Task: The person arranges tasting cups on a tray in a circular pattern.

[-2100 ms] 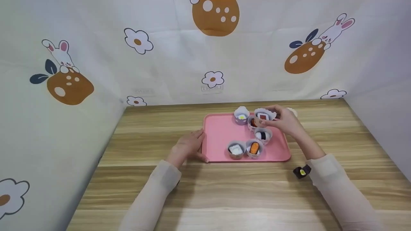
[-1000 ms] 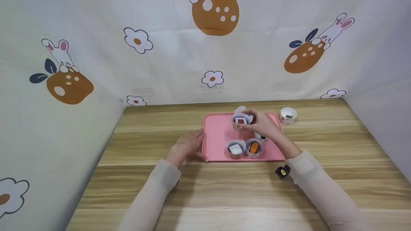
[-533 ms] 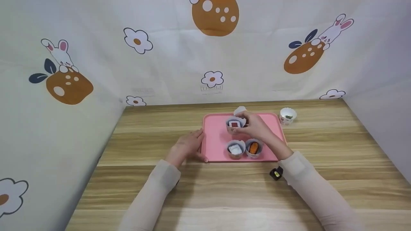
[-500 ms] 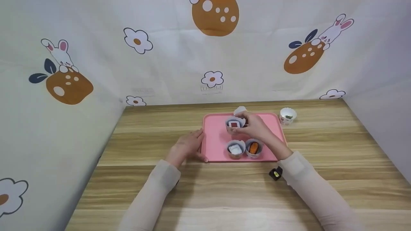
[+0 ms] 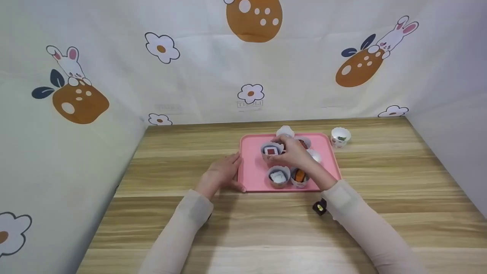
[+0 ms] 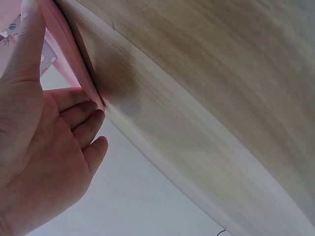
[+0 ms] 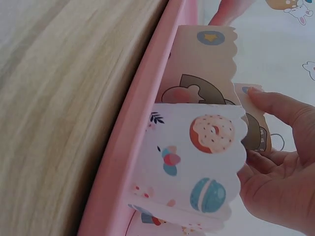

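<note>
My right hand pinches the rim of a scalloped paper cup over the pink tray. Inside that cup lies a white toy sushi piece with a red centre. In the right wrist view the thumb and fingers hold the cup's far side, behind nearer cups. At the tray's left edge rests my left hand, its thumb by the front corner. The left wrist view shows its relaxed fingertips touching the tray rim. Near the tray's front stand a cup with a white piece and one with an orange piece.
Along the tray's back and right are more cups, including a white-rimmed cup and one partly behind my hand. Off the tray, a white cup stands right. A black item with a yellow spot shows beside my right cuff.
The right hand has carried the cup with the red-centred piece leftward and toward the front, from the tray's back right. Cups behind it have come into sight. The left hand stays put.
</note>
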Demonstrator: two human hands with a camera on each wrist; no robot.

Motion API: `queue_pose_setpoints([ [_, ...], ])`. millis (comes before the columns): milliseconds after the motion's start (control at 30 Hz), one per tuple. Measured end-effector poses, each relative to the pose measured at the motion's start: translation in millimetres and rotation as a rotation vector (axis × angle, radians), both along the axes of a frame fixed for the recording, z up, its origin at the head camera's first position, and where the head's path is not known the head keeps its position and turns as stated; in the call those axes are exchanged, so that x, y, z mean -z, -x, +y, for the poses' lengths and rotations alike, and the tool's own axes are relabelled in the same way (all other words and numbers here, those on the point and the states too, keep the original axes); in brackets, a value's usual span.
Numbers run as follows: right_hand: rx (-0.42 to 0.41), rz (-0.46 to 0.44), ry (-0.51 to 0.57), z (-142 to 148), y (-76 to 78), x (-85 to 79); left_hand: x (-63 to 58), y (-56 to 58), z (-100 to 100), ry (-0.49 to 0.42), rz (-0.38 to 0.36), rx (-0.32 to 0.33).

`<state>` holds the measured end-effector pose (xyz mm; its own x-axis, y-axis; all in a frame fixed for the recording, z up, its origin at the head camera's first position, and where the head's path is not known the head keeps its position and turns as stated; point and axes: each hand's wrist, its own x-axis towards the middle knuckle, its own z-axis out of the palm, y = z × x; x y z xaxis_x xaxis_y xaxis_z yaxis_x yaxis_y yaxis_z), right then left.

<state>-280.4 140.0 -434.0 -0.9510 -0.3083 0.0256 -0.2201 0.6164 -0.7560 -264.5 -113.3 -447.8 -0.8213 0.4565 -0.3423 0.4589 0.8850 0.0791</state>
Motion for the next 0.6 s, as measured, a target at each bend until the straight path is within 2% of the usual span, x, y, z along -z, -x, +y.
queue_pose_setpoints([
  [433,-0.007,-0.062,0.009,-9,5.6,10.7,0.0,1.1,1,-0.003,0.013,0.003],
  [600,-0.016,-0.045,-0.042,-12,4.9,13.6,0.7,0.2,0,-0.001,0.005,0.004],
])
